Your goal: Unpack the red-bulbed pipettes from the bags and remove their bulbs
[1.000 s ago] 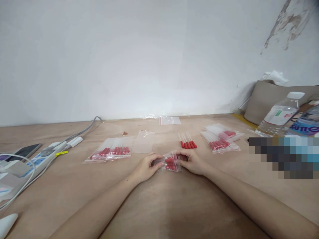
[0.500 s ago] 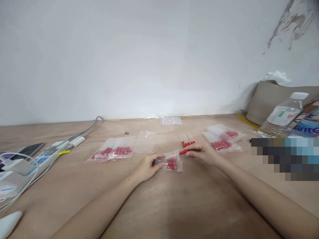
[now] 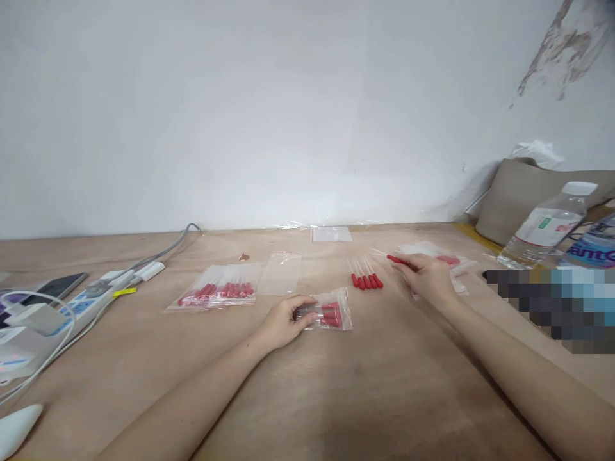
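My left hand [image 3: 284, 321] pinches the left end of a small clear bag [image 3: 331, 310] with red-tipped droppers inside, lying on the wooden table [image 3: 336, 397]. My right hand [image 3: 425, 276] is closed on a single red-tipped dropper [image 3: 396, 260] and hovers over the filled bags at the right [image 3: 449, 259]. Several loose red-tipped droppers [image 3: 365, 276] lie in a row between my hands, just beyond the bag.
Filled bags [image 3: 216, 291] and an empty clear bag [image 3: 284, 273] lie at centre left, another empty bag [image 3: 330, 234] near the wall. A power strip [image 3: 91, 298], cables and a phone [image 3: 57, 285] are at the left. Water bottles [image 3: 545, 227] and a grey cushion [image 3: 519, 192] stand at the right.
My right hand left the bag, took one red-tipped dropper and carried it to the right over the filled bags. My left hand stayed on the bag.
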A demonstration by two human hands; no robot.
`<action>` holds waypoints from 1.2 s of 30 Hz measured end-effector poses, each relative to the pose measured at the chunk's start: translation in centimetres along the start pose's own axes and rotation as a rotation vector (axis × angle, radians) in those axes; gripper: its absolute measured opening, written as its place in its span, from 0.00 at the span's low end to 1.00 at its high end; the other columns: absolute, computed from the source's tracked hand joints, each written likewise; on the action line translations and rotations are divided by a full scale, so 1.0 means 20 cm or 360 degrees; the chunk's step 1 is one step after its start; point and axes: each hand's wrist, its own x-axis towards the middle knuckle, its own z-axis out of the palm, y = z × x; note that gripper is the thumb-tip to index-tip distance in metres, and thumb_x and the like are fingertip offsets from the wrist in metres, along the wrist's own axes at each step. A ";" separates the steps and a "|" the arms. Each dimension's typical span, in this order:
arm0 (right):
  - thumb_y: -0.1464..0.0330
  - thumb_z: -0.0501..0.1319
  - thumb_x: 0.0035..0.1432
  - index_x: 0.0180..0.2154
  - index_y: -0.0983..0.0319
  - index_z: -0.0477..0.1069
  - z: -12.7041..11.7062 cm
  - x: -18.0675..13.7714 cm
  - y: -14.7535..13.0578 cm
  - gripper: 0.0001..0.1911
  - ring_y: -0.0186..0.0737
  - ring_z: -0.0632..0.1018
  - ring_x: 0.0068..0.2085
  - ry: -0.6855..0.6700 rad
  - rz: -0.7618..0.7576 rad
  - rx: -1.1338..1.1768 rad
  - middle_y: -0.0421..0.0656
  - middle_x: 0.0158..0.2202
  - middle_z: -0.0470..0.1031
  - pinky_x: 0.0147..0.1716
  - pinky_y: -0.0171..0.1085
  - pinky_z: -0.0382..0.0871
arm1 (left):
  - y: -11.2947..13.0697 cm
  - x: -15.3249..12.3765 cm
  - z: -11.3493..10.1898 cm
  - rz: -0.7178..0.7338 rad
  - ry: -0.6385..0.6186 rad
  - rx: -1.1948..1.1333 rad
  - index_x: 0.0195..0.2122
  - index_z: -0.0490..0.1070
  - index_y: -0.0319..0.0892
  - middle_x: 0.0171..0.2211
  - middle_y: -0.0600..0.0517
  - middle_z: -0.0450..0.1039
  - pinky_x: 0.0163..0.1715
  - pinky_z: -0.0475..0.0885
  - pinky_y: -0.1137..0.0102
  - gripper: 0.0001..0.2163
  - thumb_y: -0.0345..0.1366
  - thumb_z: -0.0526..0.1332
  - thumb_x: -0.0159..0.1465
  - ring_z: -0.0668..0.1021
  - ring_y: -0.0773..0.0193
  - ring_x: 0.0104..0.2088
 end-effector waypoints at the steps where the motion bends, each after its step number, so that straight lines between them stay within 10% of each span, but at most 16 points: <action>1: 0.65 0.55 0.54 0.39 0.60 0.74 0.03 -0.02 0.01 0.13 0.41 0.76 0.38 -0.0042 -0.0113 -0.0121 0.45 0.38 0.76 0.40 0.41 0.69 | 0.00 0.00 0.00 0.0007 -0.0001 0.0007 0.43 0.70 0.43 0.42 0.50 0.72 0.41 0.69 0.69 0.13 0.41 0.58 0.58 0.74 0.61 0.41; 11: 0.65 0.53 0.57 0.39 0.63 0.74 0.06 -0.08 0.04 0.14 0.41 0.76 0.34 -0.0488 -0.0328 -0.0515 0.47 0.35 0.75 0.34 0.36 0.68 | 0.01 0.00 -0.01 0.0005 -0.0025 0.0087 0.45 0.69 0.44 0.45 0.50 0.71 0.41 0.69 0.68 0.15 0.42 0.58 0.58 0.73 0.61 0.43; 17: 0.61 0.52 0.56 0.34 0.59 0.75 0.05 -0.08 -0.05 0.15 0.40 0.75 0.30 -0.0400 -0.0121 -0.0543 0.44 0.32 0.75 0.27 0.35 0.63 | 0.02 -0.02 -0.03 0.0177 -0.0135 0.0289 0.51 0.65 0.46 0.53 0.49 0.63 0.51 0.63 0.64 0.20 0.44 0.58 0.58 0.67 0.58 0.52; 27: 0.65 0.58 0.52 0.31 0.59 0.75 0.11 -0.18 -0.44 0.08 0.34 0.72 0.32 -0.1006 -0.0277 0.0309 0.41 0.30 0.73 0.32 0.32 0.64 | 0.03 -0.02 -0.04 0.0238 -0.0258 0.0265 0.53 0.62 0.46 0.55 0.47 0.61 0.54 0.60 0.60 0.21 0.44 0.57 0.59 0.64 0.58 0.55; 36: 0.63 0.65 0.44 0.39 0.61 0.71 0.17 -0.20 -0.46 0.18 0.38 0.70 0.40 -0.1242 -0.0436 0.0649 0.42 0.38 0.71 0.40 0.36 0.63 | 0.02 -0.02 -0.01 0.0220 -0.0117 0.0264 0.51 0.65 0.45 0.50 0.50 0.68 0.52 0.63 0.63 0.17 0.40 0.56 0.60 0.69 0.59 0.51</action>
